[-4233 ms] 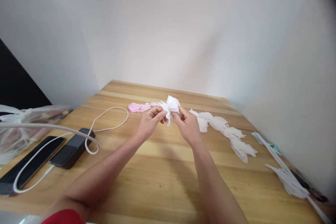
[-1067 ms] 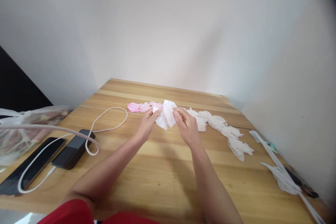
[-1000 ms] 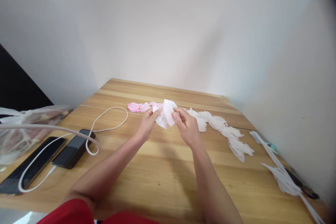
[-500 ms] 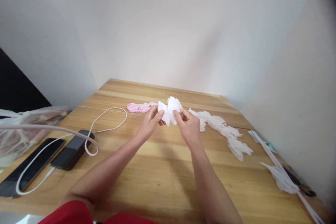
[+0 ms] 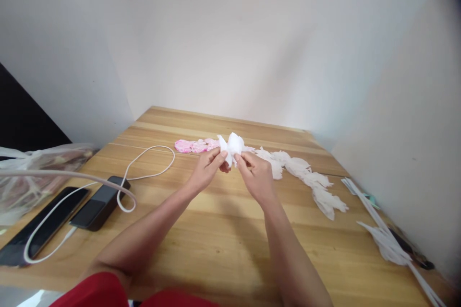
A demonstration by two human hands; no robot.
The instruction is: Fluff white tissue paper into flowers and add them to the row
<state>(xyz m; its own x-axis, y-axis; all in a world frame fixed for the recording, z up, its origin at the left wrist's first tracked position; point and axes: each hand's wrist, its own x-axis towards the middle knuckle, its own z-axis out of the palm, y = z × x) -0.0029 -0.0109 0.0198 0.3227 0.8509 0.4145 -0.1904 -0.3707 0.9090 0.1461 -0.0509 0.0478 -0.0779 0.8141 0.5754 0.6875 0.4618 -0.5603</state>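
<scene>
Both hands pinch a white tissue-like flower [image 5: 235, 145] above the middle of the table. My left hand [image 5: 208, 167] grips its left petals between thumb and fingers. On the other side, my right hand [image 5: 256, 172] has thumb and fingertips closed on the lower right part. Behind the hands lies a row of crumpled pink pieces [image 5: 194, 146]. It runs into a line of similar white pieces [image 5: 298, 169] that trails to the right. My fingers cover part of the flower's centre.
On the wooden table [image 5: 201, 249], a white cable [image 5: 149, 148] loops by a black box-shaped device [image 5: 99, 204] and a phone [image 5: 46, 223]. A plastic bag [image 5: 36, 177] sits at the left edge. White strips [image 5: 382, 230] lie along the right wall.
The white flower's petals have been drawn closer together and look narrower. My right hand has shifted slightly left, towards my left hand.
</scene>
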